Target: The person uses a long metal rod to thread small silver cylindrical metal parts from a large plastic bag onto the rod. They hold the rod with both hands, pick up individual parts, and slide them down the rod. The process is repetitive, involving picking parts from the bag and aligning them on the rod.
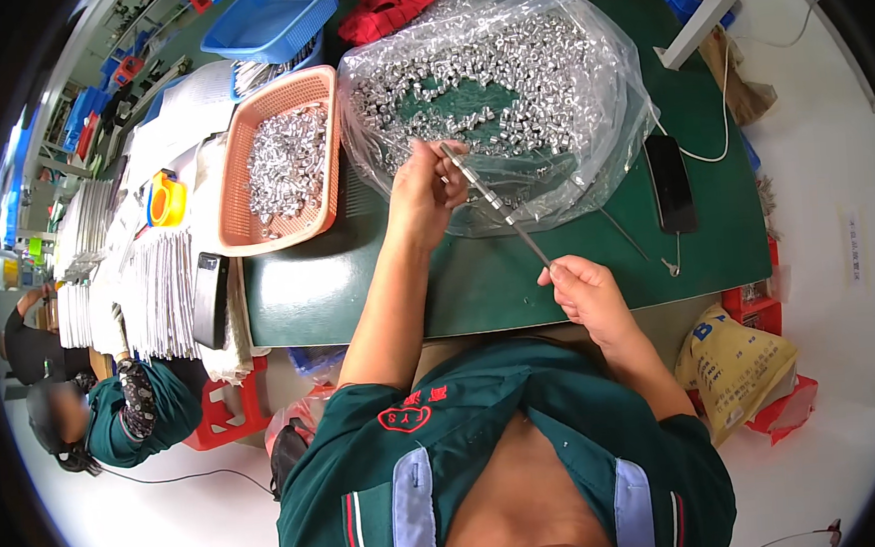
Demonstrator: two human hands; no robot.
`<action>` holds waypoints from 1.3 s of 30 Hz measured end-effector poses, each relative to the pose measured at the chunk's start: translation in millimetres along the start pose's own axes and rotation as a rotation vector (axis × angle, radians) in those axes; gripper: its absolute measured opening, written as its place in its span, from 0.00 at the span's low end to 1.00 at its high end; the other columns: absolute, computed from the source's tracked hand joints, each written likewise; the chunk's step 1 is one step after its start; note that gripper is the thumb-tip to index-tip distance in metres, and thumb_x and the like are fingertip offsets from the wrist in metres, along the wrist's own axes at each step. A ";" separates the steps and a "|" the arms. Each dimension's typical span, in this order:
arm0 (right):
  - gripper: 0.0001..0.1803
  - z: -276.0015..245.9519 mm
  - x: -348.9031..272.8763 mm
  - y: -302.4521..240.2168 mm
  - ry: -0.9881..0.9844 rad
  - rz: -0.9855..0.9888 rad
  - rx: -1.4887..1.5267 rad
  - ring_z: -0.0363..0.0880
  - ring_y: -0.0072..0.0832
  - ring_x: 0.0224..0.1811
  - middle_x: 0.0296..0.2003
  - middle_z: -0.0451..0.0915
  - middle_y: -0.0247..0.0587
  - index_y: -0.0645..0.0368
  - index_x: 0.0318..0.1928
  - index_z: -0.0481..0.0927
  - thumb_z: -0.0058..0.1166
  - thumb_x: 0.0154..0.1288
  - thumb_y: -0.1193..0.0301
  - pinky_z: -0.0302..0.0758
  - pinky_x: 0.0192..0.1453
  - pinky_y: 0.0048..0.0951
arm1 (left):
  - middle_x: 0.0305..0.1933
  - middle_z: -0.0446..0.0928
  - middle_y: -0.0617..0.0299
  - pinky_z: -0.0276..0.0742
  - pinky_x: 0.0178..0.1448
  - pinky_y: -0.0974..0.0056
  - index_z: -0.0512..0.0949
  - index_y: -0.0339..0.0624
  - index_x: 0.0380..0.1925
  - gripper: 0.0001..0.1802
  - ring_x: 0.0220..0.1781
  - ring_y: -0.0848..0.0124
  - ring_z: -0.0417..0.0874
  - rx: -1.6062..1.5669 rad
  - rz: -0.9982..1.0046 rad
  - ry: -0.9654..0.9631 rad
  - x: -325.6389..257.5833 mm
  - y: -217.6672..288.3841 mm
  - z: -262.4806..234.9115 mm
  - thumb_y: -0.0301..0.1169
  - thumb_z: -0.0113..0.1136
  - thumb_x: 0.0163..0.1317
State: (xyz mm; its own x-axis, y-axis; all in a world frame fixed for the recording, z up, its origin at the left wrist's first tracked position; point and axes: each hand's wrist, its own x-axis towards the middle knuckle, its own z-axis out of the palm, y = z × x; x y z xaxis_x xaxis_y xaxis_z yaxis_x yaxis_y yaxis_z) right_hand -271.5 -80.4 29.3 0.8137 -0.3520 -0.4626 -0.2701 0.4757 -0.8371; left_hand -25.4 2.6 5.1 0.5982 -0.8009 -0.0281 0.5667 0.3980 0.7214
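A thin metal rod (530, 242) slants between my two hands over the green table. My right hand (584, 290) is closed on its lower end near the table's front edge. Around the upper end, the fingers of my left hand (427, 186) are curled, where several shiny metal sleeves (482, 186) sit in a row along the rod. Just beyond my left hand, a large clear plastic bag (603, 113) lies spread out, with many small silvery metal pieces (545, 66) on it. Left of it stands an orange plastic basket (229, 201) holding more small metal pieces.
Blue baskets (267, 28) and a red cloth (391, 6) lie at the back. Left are paper stacks (164, 300), a yellow tape dispenser (166, 200) and a black phone-like object (211, 297). A phone (671, 184) lies right. A co-worker (145, 412) sits at far left.
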 end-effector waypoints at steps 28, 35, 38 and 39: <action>0.09 2.1 -9.4 5.8 0.384 -0.547 -0.903 0.73 0.29 0.20 0.22 0.76 0.44 0.63 0.38 0.78 0.53 0.66 0.70 0.68 0.27 0.27 | 0.49 0.78 0.43 0.72 0.59 0.58 0.56 0.29 0.65 0.38 0.51 0.59 0.80 0.916 0.514 -0.072 -5.9 3.9 7.5 0.55 0.25 0.72; 0.08 6.6 -13.2 13.9 0.324 -0.471 -0.694 0.69 0.22 0.20 0.20 0.74 0.41 0.64 0.38 0.78 0.53 0.66 0.71 0.66 0.26 0.25 | 0.45 0.78 0.45 0.76 0.53 0.58 0.54 0.27 0.65 0.41 0.47 0.57 0.82 0.144 0.288 -0.095 -6.6 -2.5 20.9 0.57 0.27 0.71; 0.08 12.4 -8.1 16.3 0.290 -0.401 -0.657 0.67 0.19 0.21 0.20 0.74 0.38 0.65 0.37 0.78 0.52 0.67 0.71 0.66 0.27 0.23 | 0.46 0.76 0.44 0.77 0.51 0.59 0.52 0.29 0.65 0.38 0.47 0.55 0.82 0.412 0.440 -0.104 -7.0 -0.3 17.4 0.54 0.29 0.72; 0.09 11.4 -7.4 16.8 0.254 -0.370 -0.592 0.66 0.18 0.22 0.20 0.73 0.35 0.64 0.37 0.78 0.52 0.67 0.70 0.66 0.28 0.22 | 0.46 0.76 0.44 0.77 0.51 0.59 0.52 0.29 0.65 0.39 0.47 0.55 0.82 0.547 0.485 -0.097 -8.7 -0.1 15.0 0.55 0.29 0.71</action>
State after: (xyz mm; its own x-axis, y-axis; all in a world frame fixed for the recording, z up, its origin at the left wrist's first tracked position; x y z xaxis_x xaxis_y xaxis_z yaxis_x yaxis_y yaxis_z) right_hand -276.2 -60.7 22.0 0.7803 -0.6151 -0.1131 -0.2921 -0.1986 -0.9355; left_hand -39.2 2.8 15.6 0.6429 -0.6374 0.4246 -0.1272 0.4578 0.8799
